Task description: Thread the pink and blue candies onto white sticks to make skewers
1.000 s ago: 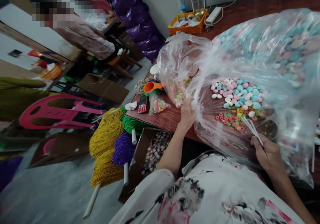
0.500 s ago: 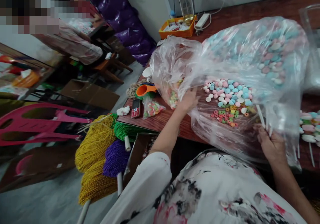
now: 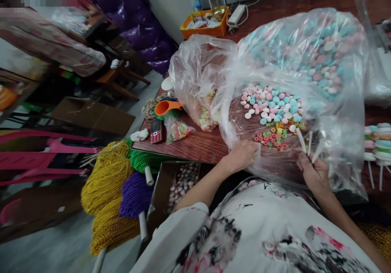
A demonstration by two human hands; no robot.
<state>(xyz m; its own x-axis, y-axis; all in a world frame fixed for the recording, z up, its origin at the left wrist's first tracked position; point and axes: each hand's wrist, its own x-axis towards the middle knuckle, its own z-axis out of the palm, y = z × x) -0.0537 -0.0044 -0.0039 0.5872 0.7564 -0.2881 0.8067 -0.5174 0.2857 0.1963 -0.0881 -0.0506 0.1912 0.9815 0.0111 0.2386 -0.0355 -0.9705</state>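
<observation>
My left hand (image 3: 242, 157) is at the near left edge of a clear plastic bag (image 3: 253, 193), its fingers bent and closed on the film. Several thin white sticks (image 3: 310, 143) stand up from my right hand (image 3: 314, 171), which is closed around their lower ends inside the bag's near right part. Between the hands and beyond them lie pink, blue and white round candies (image 3: 276, 104). Small red, green and yellow ring candies (image 3: 271, 138) are spread just nearer to me. More round candies (image 3: 324, 63) fill the far right of the bag.
On the table's left side are a mobile phone (image 3: 156, 131), a small bag of ring candies (image 3: 177, 129) and an orange scoop (image 3: 166, 108). Candy skewers (image 3: 381, 143) stand at right. A cardboard box (image 3: 161, 195) and cord bundles (image 3: 106, 179) are below left. A person sits farther back.
My left hand has come toward my body, from the bag's left side to its near edge. My right hand still holds the sticks. The view has shifted a little.
</observation>
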